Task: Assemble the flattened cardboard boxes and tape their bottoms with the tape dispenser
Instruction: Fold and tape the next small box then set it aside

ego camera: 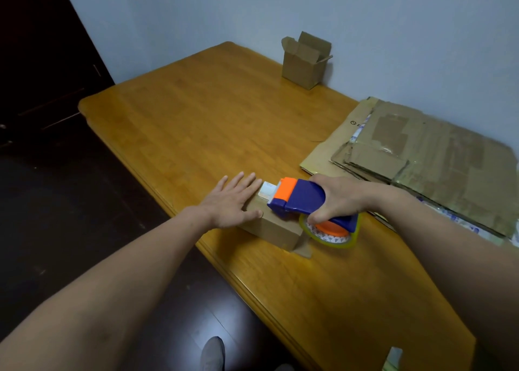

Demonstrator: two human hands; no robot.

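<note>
Left hand flat, fingers straight, pressing small brown cardboard box on wooden bench. Right hand grips blue-and-orange plastic tape dispenser (nose on box top, between hands).

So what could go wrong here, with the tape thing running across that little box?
The small box sits near the edge of the table, steadied only by the flat left hand; a hard push from the tape dispenser in the right hand might slide it off. Also, the left fingers lie just ahead of the dispenser's orange front end, so they could get nicked or taped over.
</note>
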